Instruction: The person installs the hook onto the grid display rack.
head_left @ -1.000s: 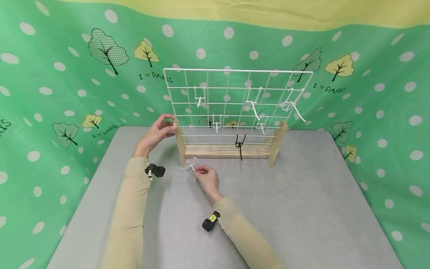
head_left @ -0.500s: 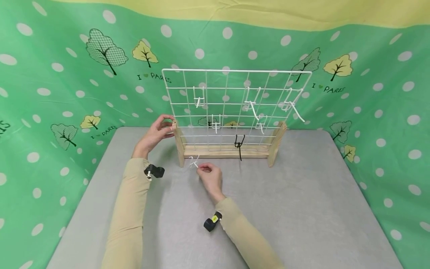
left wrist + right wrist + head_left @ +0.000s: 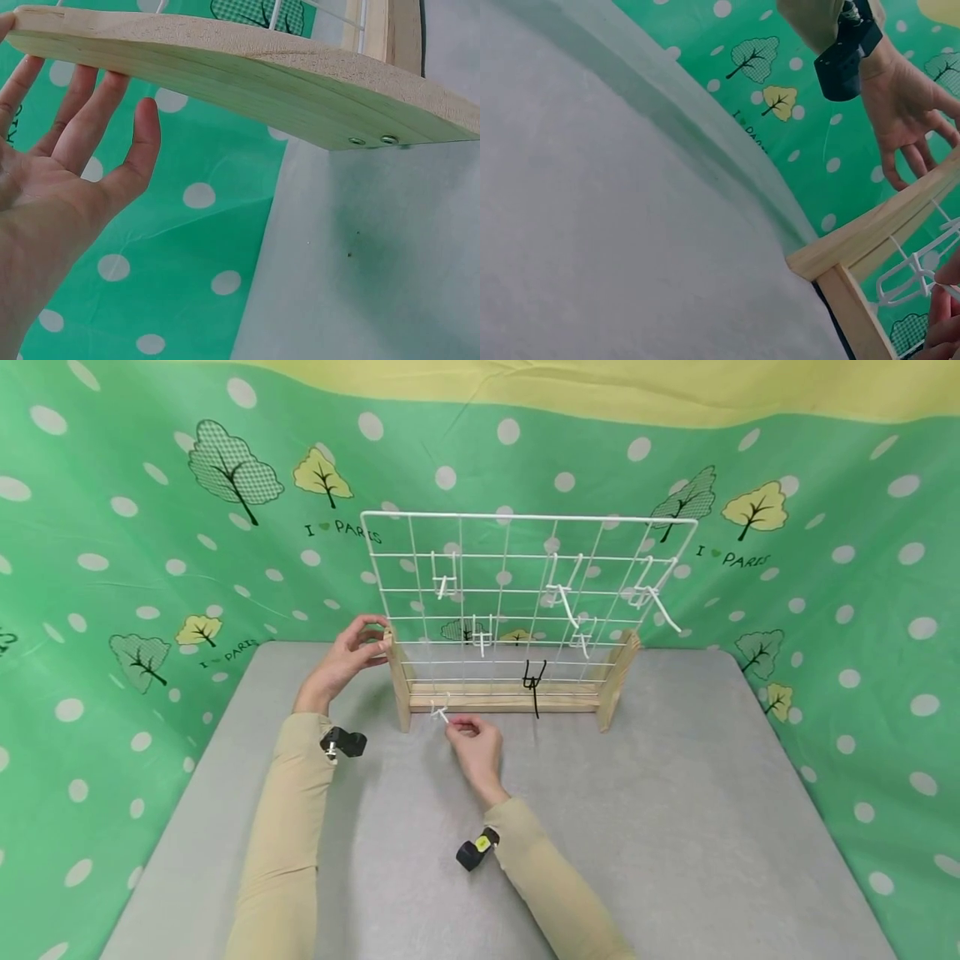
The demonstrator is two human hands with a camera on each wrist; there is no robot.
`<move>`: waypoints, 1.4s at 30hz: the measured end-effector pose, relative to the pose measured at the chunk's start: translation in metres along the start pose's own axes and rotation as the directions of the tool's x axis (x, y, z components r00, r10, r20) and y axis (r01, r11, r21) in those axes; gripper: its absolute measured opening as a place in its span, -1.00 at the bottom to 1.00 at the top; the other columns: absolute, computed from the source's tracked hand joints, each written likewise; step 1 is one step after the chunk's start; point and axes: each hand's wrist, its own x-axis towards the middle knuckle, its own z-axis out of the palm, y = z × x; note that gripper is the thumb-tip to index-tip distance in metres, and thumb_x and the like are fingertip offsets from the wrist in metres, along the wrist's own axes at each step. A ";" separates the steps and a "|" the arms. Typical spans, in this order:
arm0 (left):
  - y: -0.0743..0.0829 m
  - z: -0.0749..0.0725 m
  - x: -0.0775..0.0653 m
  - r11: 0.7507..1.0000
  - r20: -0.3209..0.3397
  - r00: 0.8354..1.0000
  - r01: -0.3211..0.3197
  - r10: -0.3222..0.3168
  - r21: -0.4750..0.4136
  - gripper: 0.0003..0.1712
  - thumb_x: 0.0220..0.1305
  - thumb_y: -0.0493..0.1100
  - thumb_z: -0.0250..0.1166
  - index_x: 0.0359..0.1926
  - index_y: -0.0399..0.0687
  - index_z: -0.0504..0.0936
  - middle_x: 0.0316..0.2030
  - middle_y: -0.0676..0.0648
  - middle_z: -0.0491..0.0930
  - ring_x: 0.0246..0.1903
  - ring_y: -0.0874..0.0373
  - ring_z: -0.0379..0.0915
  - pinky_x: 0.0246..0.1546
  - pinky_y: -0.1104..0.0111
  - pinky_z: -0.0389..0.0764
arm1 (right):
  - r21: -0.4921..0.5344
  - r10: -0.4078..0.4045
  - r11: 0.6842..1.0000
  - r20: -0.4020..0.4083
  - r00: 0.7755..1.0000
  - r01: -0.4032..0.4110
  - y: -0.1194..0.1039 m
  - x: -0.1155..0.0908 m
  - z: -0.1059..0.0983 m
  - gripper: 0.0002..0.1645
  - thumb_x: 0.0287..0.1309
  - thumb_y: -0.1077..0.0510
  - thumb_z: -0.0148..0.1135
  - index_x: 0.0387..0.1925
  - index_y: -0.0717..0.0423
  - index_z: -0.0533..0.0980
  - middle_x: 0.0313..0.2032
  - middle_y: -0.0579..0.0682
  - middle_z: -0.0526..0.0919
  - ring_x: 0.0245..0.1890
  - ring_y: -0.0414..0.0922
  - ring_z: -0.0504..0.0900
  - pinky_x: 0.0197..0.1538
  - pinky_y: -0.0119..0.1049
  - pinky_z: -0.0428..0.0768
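In the head view my right hand (image 3: 476,747) pinches the stem of a white wire hook (image 3: 440,713). The hook overlaps the lower left of a white wire grid panel (image 3: 528,516). In the right wrist view, the double-pronged hook (image 3: 917,264) shows near the grid wires, with my right fingertips (image 3: 941,307) partly cut off at the frame's edge. My left hand (image 3: 347,662) is at the top of the left wooden post (image 3: 401,689). In the left wrist view its fingertips (image 3: 112,81) touch the wooden post (image 3: 247,67), and the thumb stands away from it.
Several white hooks hang on the grid, one of them a long hook (image 3: 663,607) at right. A black hook (image 3: 534,681) hangs low. A wooden base bar (image 3: 502,700) joins the left post to the right post (image 3: 618,685). Green printed cloth (image 3: 847,635) surrounds the grey table (image 3: 712,827).
My right hand has moved a little right and toward the grid, carrying the white hook from beside the left post to in front of the grid's lower left. The left hand stays at the post.
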 end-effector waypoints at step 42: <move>-0.002 0.001 0.001 1.000 -0.010 1.000 -0.006 0.006 -0.017 -0.69 0.38 -0.31 0.15 0.07 0.08 0.40 0.04 -0.16 0.37 0.03 0.02 0.36 0.20 -0.08 0.40 | 0.085 -0.037 0.995 -0.068 0.997 0.042 -0.025 0.019 -0.009 -0.90 -0.10 0.39 0.34 -0.43 0.28 0.67 -0.52 -0.02 0.66 -0.57 -0.30 0.48 -0.51 -0.56 0.42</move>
